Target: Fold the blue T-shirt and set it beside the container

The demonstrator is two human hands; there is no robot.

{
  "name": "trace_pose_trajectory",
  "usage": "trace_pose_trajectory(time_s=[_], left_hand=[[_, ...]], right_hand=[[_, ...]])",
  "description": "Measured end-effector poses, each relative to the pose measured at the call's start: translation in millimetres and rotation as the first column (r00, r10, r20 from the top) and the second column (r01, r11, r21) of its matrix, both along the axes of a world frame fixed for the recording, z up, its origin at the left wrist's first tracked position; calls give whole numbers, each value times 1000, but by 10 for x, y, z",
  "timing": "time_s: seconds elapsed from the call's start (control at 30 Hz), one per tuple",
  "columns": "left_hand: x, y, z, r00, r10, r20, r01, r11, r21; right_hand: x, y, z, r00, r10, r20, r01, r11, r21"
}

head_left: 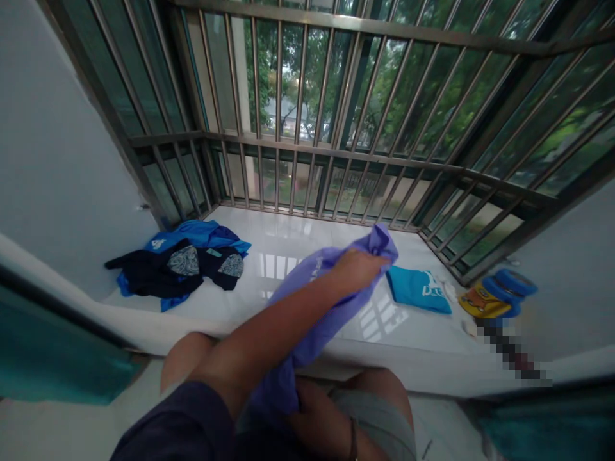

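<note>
A purple garment (314, 323) with small white print is stretched slantwise between my two hands, from my lap to above the white ledge. My left hand (360, 270), reaching forward and to the right, is closed around its bunched far end. Low down at my lap, my right hand (314, 410) grips the near end; its fingers are partly hidden by the cloth. Right of my left hand lies a folded blue T-shirt (413, 291) with white print. To the left, a loose pile holds a dark garment with patterned patches (163, 272) over blue clothing (195, 234).
The glossy white ledge (273, 224) ends at a barred window (307, 150). A blue and yellow container (497, 294) stands at the right end, with a blurred-out item beside it. Teal curtains (62, 358) hang at both sides. My knees touch or nearly touch the ledge's front.
</note>
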State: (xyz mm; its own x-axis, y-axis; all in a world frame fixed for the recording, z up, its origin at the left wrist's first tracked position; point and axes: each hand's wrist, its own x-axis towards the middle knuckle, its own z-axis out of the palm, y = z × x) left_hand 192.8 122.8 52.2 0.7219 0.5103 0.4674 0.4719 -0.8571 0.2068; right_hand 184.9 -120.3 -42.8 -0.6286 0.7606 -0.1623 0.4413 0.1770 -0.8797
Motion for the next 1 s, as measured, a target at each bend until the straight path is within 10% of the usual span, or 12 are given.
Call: trace_pose_trajectory(time_s=[0.1, 0.17, 0.33, 0.5, 0.7, 0.87, 1.0], left_hand=[[3, -410, -873, 985, -139, -97, 122, 979, -161], [-249, -471, -1317, 995, -22, -99, 1, 976, -216], [-1189, -113, -1935, 889, 451, -82, -451, 829, -332], [-1742, 61, -2118, 883, 464, -73, -460, 823, -332], [-1733, -24, -2203, 876, 476, -79, -476, 827, -299], [-1698, -131, -2199, 866, 483, -127, -499, 833, -238], [-1815, -212, -2209, 853, 501, -145, -521, 814, -256]], right_hand=[[77, -21, -293, 986, -137, -97, 125, 985, -118], [201, -88, -475, 984, -176, -20, 172, 976, -131], [449, -237, -753, 964, -221, 150, 246, 952, -183], [531, -222, -846, 977, -191, 97, 208, 955, -210], [752, -89, -685, 926, -155, 345, 208, 971, -120], [1034, 550, -638, 793, -480, 374, 317, 851, 419], [1341, 1127, -844, 567, -564, 600, 234, 809, 540]])
